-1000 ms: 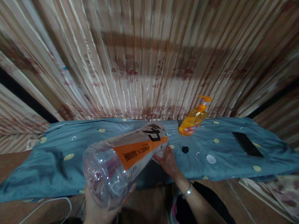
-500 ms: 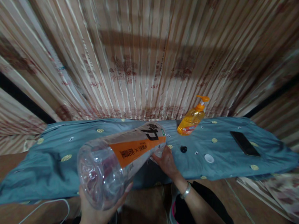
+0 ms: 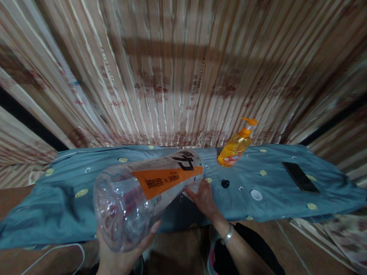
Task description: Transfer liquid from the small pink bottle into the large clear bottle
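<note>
A large clear plastic bottle with an orange and white label lies tilted between my two hands, its base toward me on the left. Around the underside of that base curls my left hand. My right hand, with a silver bracelet at the wrist, grips the bottle's neck end, and the mouth is hidden behind the fingers and label. Just right of that hand, a small black object and a white round lid rest on the blue cloth.
An orange pump bottle stands at the back of the cloth-covered table. On the right lies a black phone. A pleated patterned curtain hangs behind. On the floor at lower left runs a white cable.
The bottle's base has risen slightly and the bottle has turned a little, so its label sits differently. Both hands keep their hold.
</note>
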The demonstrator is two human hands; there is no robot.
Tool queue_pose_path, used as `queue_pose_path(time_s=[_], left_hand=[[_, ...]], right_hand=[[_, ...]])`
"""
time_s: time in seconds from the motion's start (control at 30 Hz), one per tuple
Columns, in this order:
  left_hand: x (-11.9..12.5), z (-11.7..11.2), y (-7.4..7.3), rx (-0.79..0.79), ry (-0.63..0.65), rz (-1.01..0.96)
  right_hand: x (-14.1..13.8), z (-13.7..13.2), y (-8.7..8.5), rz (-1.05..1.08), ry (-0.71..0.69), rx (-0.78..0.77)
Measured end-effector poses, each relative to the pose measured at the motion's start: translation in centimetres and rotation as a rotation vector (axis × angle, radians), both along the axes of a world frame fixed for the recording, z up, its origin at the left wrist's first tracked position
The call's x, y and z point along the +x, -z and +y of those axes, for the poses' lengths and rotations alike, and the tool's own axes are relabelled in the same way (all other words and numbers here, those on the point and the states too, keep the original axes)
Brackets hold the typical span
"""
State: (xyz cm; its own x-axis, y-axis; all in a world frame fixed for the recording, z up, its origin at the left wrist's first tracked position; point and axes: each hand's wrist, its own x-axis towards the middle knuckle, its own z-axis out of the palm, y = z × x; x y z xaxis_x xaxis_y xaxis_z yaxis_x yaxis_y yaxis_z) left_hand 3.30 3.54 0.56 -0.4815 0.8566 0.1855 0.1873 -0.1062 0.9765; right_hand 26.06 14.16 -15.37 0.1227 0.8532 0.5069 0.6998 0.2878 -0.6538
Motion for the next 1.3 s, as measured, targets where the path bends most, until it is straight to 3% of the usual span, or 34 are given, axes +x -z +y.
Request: queue_pose_path(time_s=[0.17,0.33,0.47,0.83,1.13,1.3], left_hand=[[-0.9,0.8,-1.2,0.118,0.092,0.142],[-0.9,1.3,-2.0,0.304,0.056,0.4],[-0.8,1.3,-2.1,0.379,0.064,0.488],[-1.3,1.1,-1.7,0.313,0.118,0.477],[0.2,0.6,-1.9,0.162,-0.023,0.211],[-0.4,1.0,-2.1,0.123,0.114,0.187]], right_hand=[[0.0,0.0,-0.1,-0.011,0.016,0.03],[0.2,0.0,0.2,-0.017,0.023,0.014],[0.1,0.1,0.2,-0.02,0.024,0.005],[0.2,0.0,0.0,0.003,0.021,-0.021],[-0.1,-0.2,-0.5,-0.001,0.016,-0.005],[-0.3,-0.2,-0.9,0.024,0.02,-0.033]])
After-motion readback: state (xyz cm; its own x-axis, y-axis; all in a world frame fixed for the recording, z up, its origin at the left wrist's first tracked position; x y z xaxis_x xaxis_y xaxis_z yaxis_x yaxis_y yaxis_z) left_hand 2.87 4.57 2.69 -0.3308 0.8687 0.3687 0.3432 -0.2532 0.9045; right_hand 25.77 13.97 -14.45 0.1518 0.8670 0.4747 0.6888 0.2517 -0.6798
